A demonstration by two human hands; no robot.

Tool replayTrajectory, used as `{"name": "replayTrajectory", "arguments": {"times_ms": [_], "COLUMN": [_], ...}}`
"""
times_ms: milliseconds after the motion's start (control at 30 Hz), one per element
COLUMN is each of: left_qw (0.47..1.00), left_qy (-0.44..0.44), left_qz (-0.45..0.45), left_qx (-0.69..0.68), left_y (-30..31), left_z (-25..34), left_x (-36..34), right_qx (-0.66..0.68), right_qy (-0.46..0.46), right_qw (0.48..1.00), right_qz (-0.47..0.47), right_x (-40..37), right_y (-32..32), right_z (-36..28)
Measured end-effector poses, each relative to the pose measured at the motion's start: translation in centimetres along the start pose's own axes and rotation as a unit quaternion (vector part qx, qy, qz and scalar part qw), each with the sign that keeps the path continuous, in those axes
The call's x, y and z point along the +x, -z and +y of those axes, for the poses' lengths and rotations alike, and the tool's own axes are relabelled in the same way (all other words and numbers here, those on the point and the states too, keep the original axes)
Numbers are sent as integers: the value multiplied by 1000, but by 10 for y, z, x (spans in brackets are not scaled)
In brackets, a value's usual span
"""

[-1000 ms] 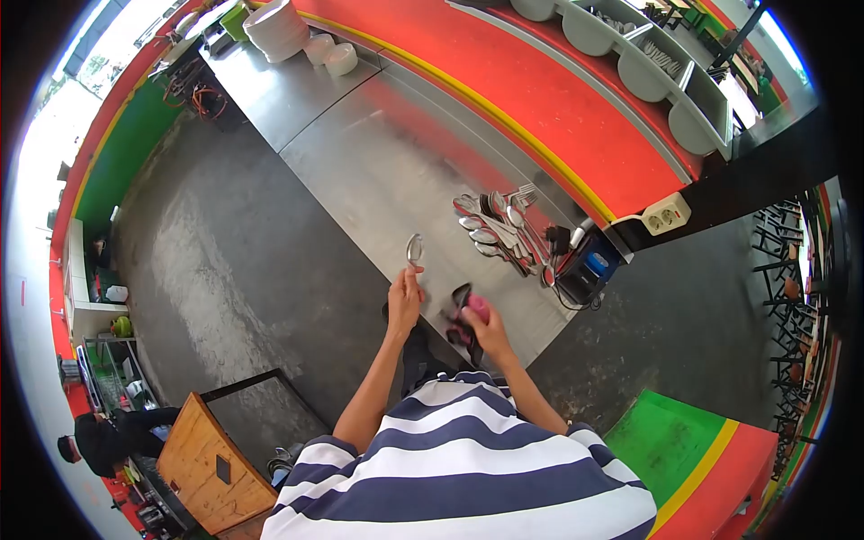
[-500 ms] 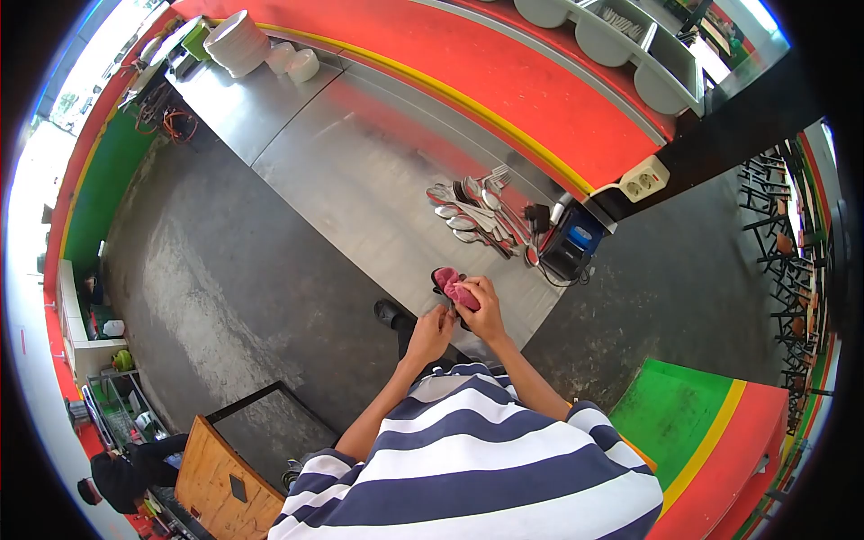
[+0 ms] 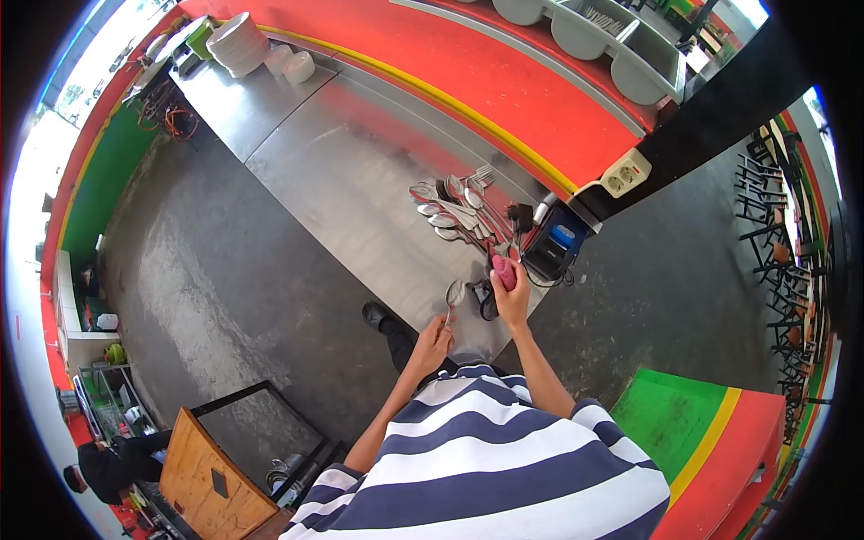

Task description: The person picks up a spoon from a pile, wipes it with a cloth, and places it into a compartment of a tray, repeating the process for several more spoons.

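Near the counter's front edge, my left hand (image 3: 435, 342) pinches a spoon (image 3: 455, 293) by its handle, bowl pointing up and away. My right hand (image 3: 513, 299), to the right of it, is closed round a bunched pink cloth (image 3: 504, 272), apart from the spoon. A dark object (image 3: 487, 302), which I cannot make out, lies on the steel counter (image 3: 360, 193) between the two hands. Just beyond the cloth is a loose pile of spoons and forks (image 3: 461, 209), their bowls mostly facing left.
A blue and black device (image 3: 558, 241) with cables stands right of the cutlery, below a power socket (image 3: 625, 174). Stacked plates (image 3: 237, 45) and bowls (image 3: 297, 67) sit at the far left. Grey cutlery bins (image 3: 580, 34) top the red ledge. A person in dark clothes (image 3: 112, 468) is at lower left.
The cloth has come away from the spoon as my right hand moved forward and right towards the cutlery pile. The spoon's bowl, covered before, now shows above my left hand.
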State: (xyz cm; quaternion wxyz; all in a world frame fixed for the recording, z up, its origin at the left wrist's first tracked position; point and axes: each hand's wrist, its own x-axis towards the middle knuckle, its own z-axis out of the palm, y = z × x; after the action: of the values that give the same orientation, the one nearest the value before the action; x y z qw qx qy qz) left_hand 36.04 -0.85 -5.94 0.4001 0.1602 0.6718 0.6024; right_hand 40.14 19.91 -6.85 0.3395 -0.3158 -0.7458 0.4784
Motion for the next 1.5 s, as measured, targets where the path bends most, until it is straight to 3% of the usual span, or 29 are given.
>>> {"name": "replayTrajectory", "arguments": {"times_ms": [167,267,400,500,600,633,733,867,967,1167,1267,1367,1500], "left_qw": [999,997,987,976,982,971,960,946,950,956,967,966,959], "left_qy": [12,61,92,-17,-28,-109,-109,-96,-141,-145,-19,-104,-100], "left_qz": [30,22,30,60,8,5,-78,-152,-136,-122,-89,-11,31], "left_qx": [18,42,129,207,185,215,245,269,242,224,238,238,263], "left_y": [-12,-11,-10,-6,3,7,22,45,57,83,88,94,93], "left_z": [-1,8,27,5,6,8,29,59,68,66,98,79,99], "left_x": [10,17,27,38,40,40,42,48,56,77,78,98,109], "right_qx": [28,44,22,9,2,-3,-13,-53,-102,-128,-72,-40,1], "right_qy": [-17,-28,82,134,111,104,52,64,104,78,17,34,54], "right_qw": [999,994,980,967,975,980,993,996,989,975,970,975,988], "right_qz": [-21,-94,-177,-217,-191,-170,-109,-38,19,166,230,215,147], "right_x": [-2,-10,-21,-30,-29,-27,-23,-16,-12,14,31,42,39], "right_y": [15,17,10,0,-7,-11,-20,-32,-41,-54,-57,-66,-87], "right_z": [-5,-21,-35,-33,-30,-29,-30,-35,-42,-42,-62,-82,-105]}}
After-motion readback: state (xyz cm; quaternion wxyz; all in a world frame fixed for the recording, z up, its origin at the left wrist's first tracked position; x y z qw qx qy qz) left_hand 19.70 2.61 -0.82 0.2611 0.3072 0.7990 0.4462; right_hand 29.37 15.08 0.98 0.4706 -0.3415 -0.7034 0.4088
